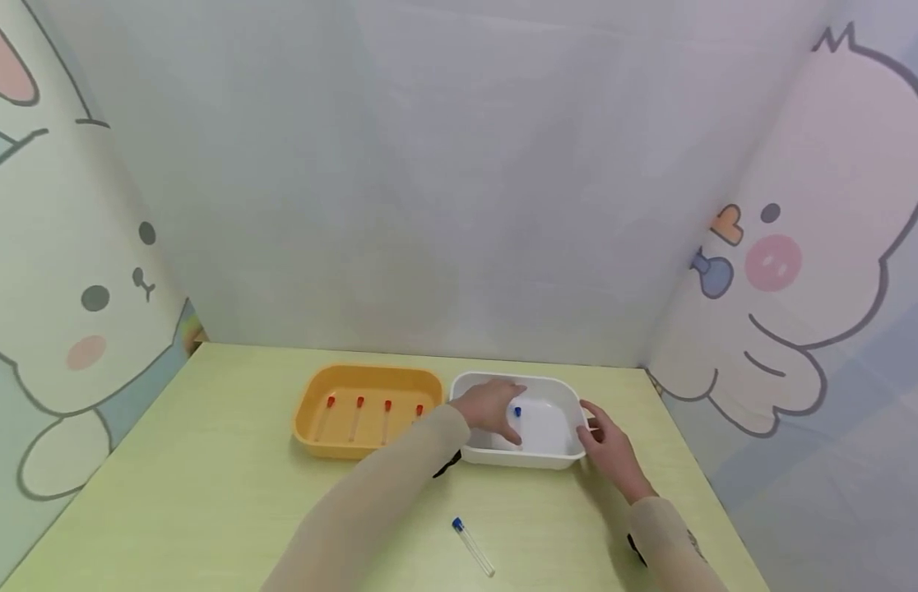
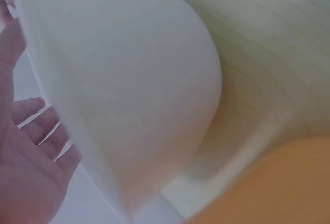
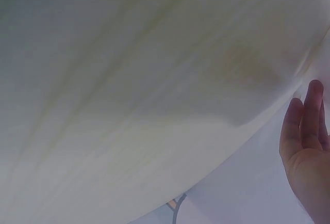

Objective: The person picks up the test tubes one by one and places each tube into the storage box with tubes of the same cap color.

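Note:
My left hand (image 1: 492, 409) is over the inside of the white tray (image 1: 555, 462), its thumb and fingers spread apart. Near those fingers a tube with a blue cap (image 1: 517, 411) lies in the tray, its lower part hard to see. In the left wrist view the left hand (image 2: 33, 167) shows straight, parted fingers beyond the tray's wall (image 2: 139, 79). At the tray's right rim is my right hand (image 1: 613, 452), its fingertips against or very near the edge. The right wrist view shows this hand (image 3: 309, 146) with fairly straight fingers.
An orange tray (image 1: 311, 448) stands left of the white one, holding several tubes with red caps (image 1: 360, 401). Another blue-capped tube (image 1: 474, 547) lies on the pale table (image 1: 207, 493) in front. A grey-white curtain (image 1: 400, 181) hangs behind the table.

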### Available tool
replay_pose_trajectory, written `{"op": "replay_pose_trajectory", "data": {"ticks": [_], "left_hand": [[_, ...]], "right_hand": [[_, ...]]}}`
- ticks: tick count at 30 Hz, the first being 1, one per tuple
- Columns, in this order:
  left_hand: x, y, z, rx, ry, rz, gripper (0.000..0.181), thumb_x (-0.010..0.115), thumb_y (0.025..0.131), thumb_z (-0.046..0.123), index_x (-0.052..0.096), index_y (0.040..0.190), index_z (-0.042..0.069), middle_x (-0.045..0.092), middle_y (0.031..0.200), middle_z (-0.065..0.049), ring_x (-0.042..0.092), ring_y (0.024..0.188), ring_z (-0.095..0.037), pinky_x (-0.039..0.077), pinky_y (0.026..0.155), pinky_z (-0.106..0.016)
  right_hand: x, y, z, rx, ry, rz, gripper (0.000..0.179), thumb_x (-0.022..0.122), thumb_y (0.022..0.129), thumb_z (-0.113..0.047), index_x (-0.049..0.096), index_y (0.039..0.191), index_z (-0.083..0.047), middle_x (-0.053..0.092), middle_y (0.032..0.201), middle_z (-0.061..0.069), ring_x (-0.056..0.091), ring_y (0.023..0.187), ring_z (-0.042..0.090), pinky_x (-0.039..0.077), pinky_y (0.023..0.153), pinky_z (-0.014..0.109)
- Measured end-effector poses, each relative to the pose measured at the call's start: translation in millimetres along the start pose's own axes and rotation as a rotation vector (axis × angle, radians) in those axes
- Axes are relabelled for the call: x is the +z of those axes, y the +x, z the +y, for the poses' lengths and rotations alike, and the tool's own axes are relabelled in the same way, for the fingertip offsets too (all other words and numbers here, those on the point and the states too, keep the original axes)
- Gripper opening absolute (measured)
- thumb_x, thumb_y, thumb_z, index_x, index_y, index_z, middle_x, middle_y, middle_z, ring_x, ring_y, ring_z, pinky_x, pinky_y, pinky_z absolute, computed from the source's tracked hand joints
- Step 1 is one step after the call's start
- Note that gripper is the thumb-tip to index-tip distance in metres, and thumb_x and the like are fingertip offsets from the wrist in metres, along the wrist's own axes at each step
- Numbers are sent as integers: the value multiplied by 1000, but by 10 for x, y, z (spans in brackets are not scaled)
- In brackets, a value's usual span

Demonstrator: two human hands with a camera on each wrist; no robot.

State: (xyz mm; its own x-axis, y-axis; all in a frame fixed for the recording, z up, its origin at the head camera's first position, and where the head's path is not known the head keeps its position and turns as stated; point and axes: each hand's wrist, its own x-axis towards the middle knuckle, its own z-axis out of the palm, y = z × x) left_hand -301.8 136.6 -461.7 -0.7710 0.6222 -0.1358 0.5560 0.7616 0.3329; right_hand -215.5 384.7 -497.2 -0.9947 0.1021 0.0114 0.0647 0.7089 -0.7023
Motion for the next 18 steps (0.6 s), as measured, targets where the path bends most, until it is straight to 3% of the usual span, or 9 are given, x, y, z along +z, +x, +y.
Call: {"op": "replay_pose_trajectory", "data": {"ticks": [6,11,18], "left_hand": [[-177,-225,-27,0,46,9,99,86,79,52,38,160,20,45,163,0,42,151,-22,38,124,-39],[-229,-357,-82,-1,112,52,98,83,81,57,39,160,19,49,160,0,48,146,-21,40,122,-36],[-300,-513,-106,-5,108,98,99,80,82,60,38,160,18,49,159,-1,49,144,-22,44,119,-37]], "right_hand": [[6,14,17,5,-8,-9,55,55,104,-17,39,157,-11,65,127,27,68,103,30,54,82,31],[30,21,26,11,-12,-11,55,55,105,-18,39,157,-11,65,127,26,67,104,30,55,83,31],[24,32,37,13,-4,-24,55,54,105,-18,38,157,-10,64,128,28,67,107,33,55,85,33]]}}
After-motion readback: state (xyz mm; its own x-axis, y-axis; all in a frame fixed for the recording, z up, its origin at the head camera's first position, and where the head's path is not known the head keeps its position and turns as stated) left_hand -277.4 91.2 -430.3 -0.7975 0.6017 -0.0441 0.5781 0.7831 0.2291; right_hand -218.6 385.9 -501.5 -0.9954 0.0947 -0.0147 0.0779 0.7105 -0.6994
